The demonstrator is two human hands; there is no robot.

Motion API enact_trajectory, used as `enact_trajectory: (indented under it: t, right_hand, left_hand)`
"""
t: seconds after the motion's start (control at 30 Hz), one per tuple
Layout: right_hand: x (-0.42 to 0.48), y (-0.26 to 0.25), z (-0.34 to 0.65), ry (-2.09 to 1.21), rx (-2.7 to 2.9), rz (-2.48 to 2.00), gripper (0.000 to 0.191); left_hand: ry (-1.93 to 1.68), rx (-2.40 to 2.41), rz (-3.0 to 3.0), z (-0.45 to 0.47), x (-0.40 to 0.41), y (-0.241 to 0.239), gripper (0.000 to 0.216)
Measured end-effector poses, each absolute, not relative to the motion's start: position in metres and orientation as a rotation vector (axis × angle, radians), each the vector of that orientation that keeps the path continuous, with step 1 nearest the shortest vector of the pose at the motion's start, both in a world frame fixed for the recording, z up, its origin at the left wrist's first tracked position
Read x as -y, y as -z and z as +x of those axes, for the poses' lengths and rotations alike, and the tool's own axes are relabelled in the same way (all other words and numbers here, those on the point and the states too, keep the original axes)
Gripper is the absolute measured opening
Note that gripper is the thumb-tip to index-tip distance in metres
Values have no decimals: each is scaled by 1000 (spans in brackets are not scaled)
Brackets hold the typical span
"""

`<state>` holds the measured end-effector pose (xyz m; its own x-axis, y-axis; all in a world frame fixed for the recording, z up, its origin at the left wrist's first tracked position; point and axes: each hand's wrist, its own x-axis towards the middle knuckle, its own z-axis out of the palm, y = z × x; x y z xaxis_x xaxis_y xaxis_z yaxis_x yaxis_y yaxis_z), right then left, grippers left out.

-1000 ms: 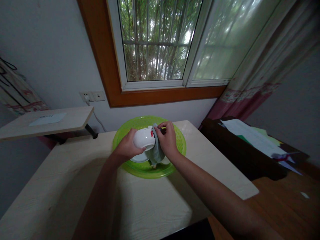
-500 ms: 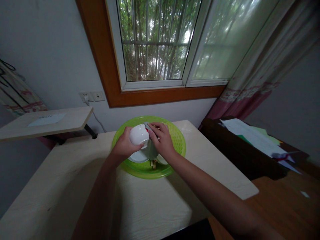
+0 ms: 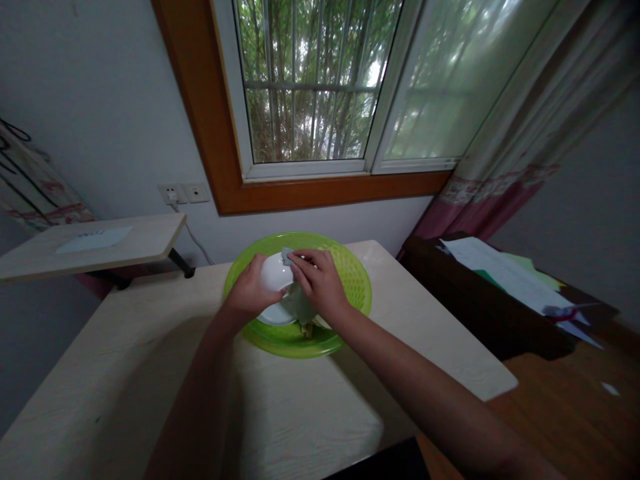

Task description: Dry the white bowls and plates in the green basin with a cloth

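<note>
Bowl, clasped by left fingers over the basin, mid-wipe: right fingers pinch the cloth; turning it likely needs a firm hold.

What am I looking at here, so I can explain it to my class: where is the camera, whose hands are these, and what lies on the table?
There is no machine here. A person works with two bare hands, and the picture comes from a camera worn on their head, looking forward and down, so both arms enter from the bottom. On the pale table stands a round green basket. Over it the left hand grips a white bowl, its outside towards the camera, while the right hand presses a grey-green cloth against it. A white plate lies in the basket beneath. Behind is a window.
</note>
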<state>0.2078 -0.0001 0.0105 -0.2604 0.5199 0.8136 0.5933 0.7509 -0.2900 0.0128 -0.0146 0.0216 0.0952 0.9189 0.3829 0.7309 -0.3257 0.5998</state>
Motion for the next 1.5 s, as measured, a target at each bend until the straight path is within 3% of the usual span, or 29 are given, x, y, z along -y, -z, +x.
enact_trajectory:
  t: [1.5]
  right_hand:
    - [0, -11, 212, 16, 1861, -805, 24]
  left_hand:
    - [-1062, -1560, 2512, 5, 18, -23, 52]
